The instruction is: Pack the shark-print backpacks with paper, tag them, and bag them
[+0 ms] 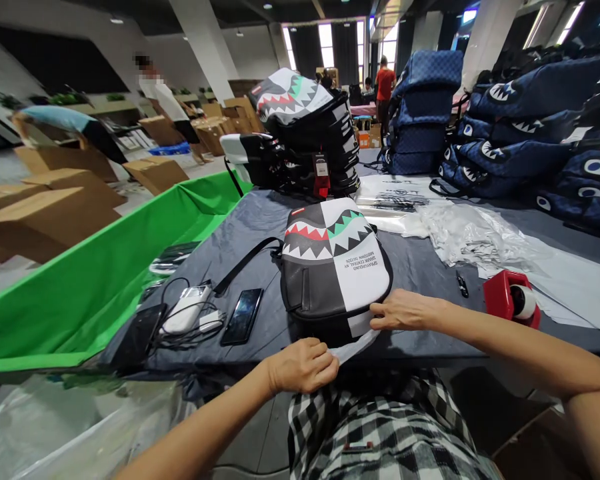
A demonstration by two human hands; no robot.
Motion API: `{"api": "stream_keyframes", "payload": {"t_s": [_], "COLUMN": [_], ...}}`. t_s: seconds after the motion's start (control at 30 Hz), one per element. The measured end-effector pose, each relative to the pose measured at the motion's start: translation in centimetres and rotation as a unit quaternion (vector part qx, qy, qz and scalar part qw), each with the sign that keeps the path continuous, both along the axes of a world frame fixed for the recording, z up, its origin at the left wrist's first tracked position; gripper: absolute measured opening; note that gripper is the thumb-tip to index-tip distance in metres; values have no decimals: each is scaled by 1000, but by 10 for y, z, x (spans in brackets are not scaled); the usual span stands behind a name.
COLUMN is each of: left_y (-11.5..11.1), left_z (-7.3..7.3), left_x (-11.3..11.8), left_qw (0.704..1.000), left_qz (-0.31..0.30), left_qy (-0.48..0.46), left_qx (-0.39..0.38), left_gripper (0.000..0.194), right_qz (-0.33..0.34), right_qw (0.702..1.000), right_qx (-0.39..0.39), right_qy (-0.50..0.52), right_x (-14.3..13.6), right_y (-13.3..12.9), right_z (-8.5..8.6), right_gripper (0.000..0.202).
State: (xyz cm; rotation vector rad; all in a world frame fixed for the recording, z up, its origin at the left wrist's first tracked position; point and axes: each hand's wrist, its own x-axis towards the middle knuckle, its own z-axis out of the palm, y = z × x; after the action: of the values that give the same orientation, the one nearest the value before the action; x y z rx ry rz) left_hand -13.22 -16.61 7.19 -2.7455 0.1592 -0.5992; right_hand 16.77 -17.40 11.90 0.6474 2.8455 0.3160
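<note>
A small backpack (336, 267) lies on the dark cloth-covered table, its black and white panels printed with a red and green shark mouth. Its lower edge faces me. My left hand (305, 365) is closed on a thin whitish strip (359, 348), perhaps plastic, just below that edge. The strip runs up towards my right hand (395, 311), whose fingers are closed at the backpack's lower right edge. What exactly those fingertips pinch is partly hidden. One black strap (247, 265) extends from the bag to the left.
Left of the bag lie a phone (242, 316) and a white power bank (186, 311) with cables. A red tape dispenser (511, 297) and crumpled plastic bags (473, 233) are on the right. Stacked backpacks (325, 147) and blue bags (420, 113) stand behind. Green cloth (130, 260) borders the left.
</note>
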Motion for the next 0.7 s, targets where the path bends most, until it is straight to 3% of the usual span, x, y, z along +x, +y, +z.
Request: {"api": "stream_keyframes", "payload": {"t_s": [0.17, 0.33, 0.4, 0.47, 0.53, 0.63, 0.67, 0.7], "left_y": [-14, -20, -20, -19, -16, -10, -9, -8], "left_z": [-14, -2, 1, 0, -2, -5, -4, -3], "left_x": [-8, 9, 31, 54, 72, 81, 81, 80], "left_qw": [1000, 999, 991, 954, 889, 819, 796, 767], "left_qz": [15, 9, 73, 188, 262, 251, 234, 221], "left_qy": [5, -27, -57, -31, 37, 94, 106, 119], "left_qx": [15, -31, -99, -231, -373, -508, -548, -591], "left_gripper": [17, 18, 17, 23, 37, 48, 49, 50], "right_qz": [-15, -58, -75, -126, -243, -418, -439, -446], "right_qw": [993, 953, 940, 920, 854, 660, 607, 573], "right_qx": [44, 132, 135, 101, 35, -115, -159, -192], "right_qy": [108, 268, 304, 356, 458, 613, 643, 660], "right_x": [16, 16, 15, 14, 12, 0, -6, -12], "right_y": [-25, -41, -48, -59, -70, -79, -78, -76], "right_z": [-56, -110, -122, -130, -134, -131, -129, -127], "right_gripper": [18, 21, 21, 20, 16, 13, 18, 25]}}
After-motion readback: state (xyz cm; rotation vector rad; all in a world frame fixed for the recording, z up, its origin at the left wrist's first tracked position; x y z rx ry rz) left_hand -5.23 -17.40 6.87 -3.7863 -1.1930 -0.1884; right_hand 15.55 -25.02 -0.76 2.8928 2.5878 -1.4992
